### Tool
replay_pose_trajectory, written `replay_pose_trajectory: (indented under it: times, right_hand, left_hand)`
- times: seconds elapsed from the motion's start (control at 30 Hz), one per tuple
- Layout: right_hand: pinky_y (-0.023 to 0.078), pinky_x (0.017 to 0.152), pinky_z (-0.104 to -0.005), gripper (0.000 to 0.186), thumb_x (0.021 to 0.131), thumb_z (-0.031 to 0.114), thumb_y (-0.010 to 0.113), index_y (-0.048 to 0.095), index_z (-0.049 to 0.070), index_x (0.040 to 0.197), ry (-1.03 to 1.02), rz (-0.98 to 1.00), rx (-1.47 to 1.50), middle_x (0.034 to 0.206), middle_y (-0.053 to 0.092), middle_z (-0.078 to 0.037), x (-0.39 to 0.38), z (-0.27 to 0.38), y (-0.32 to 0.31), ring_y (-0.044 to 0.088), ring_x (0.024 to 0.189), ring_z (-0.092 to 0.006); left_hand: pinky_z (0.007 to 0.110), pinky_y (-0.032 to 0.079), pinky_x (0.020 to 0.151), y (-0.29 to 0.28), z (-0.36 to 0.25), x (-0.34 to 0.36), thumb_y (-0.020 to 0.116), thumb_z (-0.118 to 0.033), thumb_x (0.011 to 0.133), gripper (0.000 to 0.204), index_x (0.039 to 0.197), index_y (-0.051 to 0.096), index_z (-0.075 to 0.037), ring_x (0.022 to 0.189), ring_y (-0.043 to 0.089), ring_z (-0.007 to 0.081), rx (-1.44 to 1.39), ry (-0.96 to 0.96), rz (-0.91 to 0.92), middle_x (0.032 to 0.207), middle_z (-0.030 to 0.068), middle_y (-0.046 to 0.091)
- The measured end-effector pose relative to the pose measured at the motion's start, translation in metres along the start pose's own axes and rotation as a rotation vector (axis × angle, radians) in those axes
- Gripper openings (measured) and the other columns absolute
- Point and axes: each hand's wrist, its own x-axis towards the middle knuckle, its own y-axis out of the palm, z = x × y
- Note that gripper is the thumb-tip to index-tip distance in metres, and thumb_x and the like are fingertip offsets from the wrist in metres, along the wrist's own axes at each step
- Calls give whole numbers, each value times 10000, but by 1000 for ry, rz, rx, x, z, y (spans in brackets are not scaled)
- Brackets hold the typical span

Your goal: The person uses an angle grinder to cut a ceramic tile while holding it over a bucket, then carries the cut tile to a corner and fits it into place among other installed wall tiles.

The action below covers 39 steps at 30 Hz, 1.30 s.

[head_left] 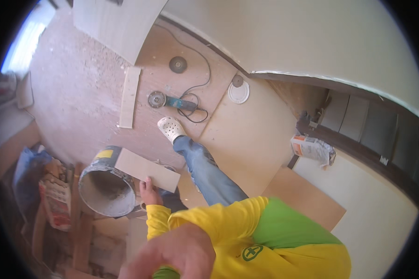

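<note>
My left hand (150,191), at lower centre, grips the near edge of a flat beige rectangular piece (146,170), possibly a cut tile. Its far-left end overlaps the rim of a dirty grey bucket (91,186) in this view; whether they touch I cannot tell. The bucket lies tipped with its mouth toward me and grey residue inside. My right hand (179,251) is raised close to the camera, large and blurred, apart from the piece; its fingertips run toward the lower edge, and I cannot make out any object in it.
An angle grinder (172,101) with a cord lies beyond my shoe (171,128). Nearby are a dark disc (178,64), a beige strip (129,97) and a round white lid (239,93). Wood scraps and a torn bag (57,200) crowd the left; another bag (313,149) sits right.
</note>
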Motion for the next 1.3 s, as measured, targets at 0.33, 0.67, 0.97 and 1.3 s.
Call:
replay_pose_trajectory:
  times: [0.33, 0.67, 0.97, 1.3]
  right_hand:
    - [434, 1082, -395, 658, 846, 388, 656, 498, 55, 1392, 907, -2604, -1017, 1381, 565, -183, -455, -45, 95, 523, 1297, -346]
    - [577, 699, -453, 317, 941, 289, 589, 656, 28, 1108, 405, -2707, -51, 1085, 692, -154, -614, -262, 278, 715, 834, -259]
    - [568, 608, -467, 352, 982, 344, 579, 599, 45, 1168, -61, -2216, 48, 991, 671, -118, -633, -144, 238, 673, 745, -248]
    - [503, 560, -428, 140, 989, 219, 435, 554, 171, 1047, -433, -2305, -167, 883, 605, -52, -893, 35, 363, 593, 675, -243]
  left_hand:
    - [315, 515, 822, 23, -175, -138, 627, -182, 963, 255, 1166, 620, -28, 918, 646, 166, 451, 174, 310, 1019, 63, 678]
    - [251, 495, 674, 200, -212, -222, 665, -213, 949, 255, 1087, 693, -1, 775, 613, 94, 1157, 680, 929, 903, 19, 699]
    - [321, 504, 721, 442, -26, -373, 675, -258, 902, 274, 1066, 708, -41, 762, 621, 166, 1490, 776, 1213, 827, 83, 692]
    - [309, 502, 697, 704, 127, -461, 681, -299, 903, 283, 1002, 721, -37, 724, 604, 140, 1603, 896, 1320, 817, 76, 692]
